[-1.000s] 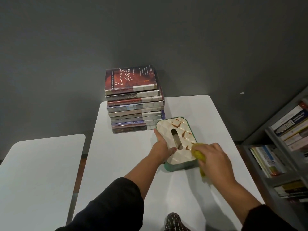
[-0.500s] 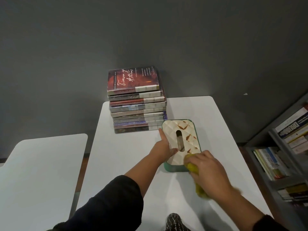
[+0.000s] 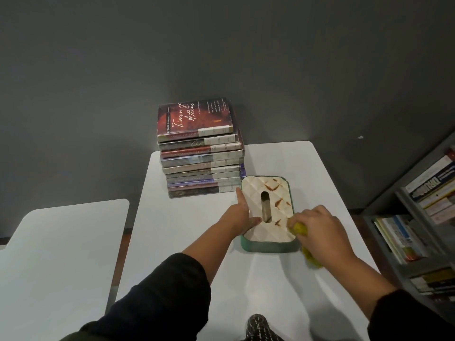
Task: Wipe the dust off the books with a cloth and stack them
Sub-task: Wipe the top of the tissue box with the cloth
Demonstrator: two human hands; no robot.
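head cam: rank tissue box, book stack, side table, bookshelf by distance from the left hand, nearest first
1. Tissue box: the left hand rests on its left edge.
2. Book stack: just beyond the hand, at the table's far left.
3. Side table on the left and bookshelf on the right: both clearly farther, but too close to call between them.

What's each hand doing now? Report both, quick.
Left hand: open, fingers straight, steadying the tissue box.
Right hand: closed, gripping the yellow cloth.
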